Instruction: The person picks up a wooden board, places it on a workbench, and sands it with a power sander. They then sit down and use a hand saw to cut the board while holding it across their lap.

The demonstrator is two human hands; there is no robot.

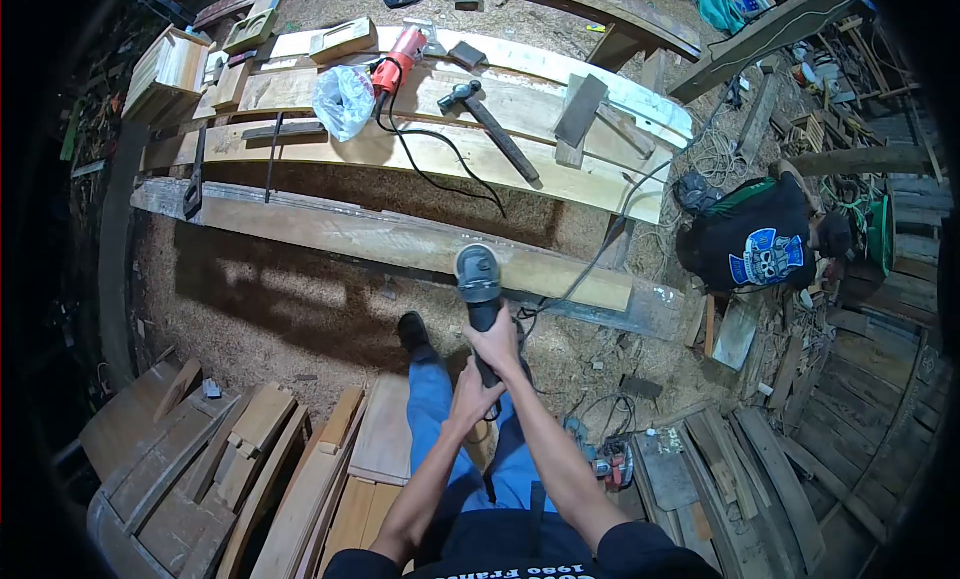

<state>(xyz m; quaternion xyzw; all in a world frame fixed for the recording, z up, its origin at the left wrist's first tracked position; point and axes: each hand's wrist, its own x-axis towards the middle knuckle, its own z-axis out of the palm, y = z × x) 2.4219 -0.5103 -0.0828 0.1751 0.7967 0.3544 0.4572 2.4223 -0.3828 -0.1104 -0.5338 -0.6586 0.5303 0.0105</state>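
The left hand [470,397] and right hand [496,343] clamp the angle grinder [479,274] at centre frame, its head over the long plank [350,231] (how much surface is done or left, I cannot tell).

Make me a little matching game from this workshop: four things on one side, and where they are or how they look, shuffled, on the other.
Things:
1. Grinder
2. Hammer
3. Bag
4. Other person's shirt

Places and looks:
A. Lying on the planks, with a dark handle
B. Black, with a blue and white print
C. Held in the left hand and right hand
D. Whitish, beside the red tool

Pairs: 1-C, 2-A, 3-D, 4-B
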